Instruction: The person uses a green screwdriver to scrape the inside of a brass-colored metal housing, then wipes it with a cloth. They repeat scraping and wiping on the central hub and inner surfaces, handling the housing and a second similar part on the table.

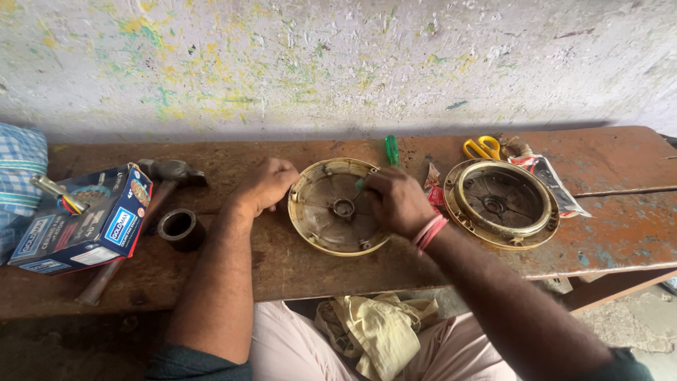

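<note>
Far left: a folded blue checked cloth (20, 169) lies at the edge of the worktop (296, 271), and beside it a blue printed carton (81, 224) with a metal part sticking out of its open end.
Hammer: a hammer (169, 171) lies behind the carton, head toward the wall, its wooden handle running down toward the near left edge.
Ring: a short dark metal ring (180, 227) stands on end just right of the carton.
Left hand: the left hand (266, 185) rests on the left rim of the round cover, fingers curled together against that rim and bracing it.
Round cover: the brass-coloured round cover (338, 206) lies in the middle of the worktop, hollow side up, central bearing seat showing; being round it has no long axis, and its open face points upward.
Right hand: the right hand (398, 203) has its fingers clamped on a green-handled screwdriver (391, 150), handle toward the wall, tip down inside the cover's right half.
Screwdriver axis: it runs from the wall toward the person, slightly tilted.
Progress: judged from the layout, the housing is already split in two and work inside this half is under way; whether anything is loosened cannot be told.
Right side: a second round cover (502, 203) lies apart, also hollow up, with yellow-handled scissors (482, 147) behind it and a plastic packet (546, 180) touching its far edge.
Lap: a pale yellow rag (377, 331).
</note>
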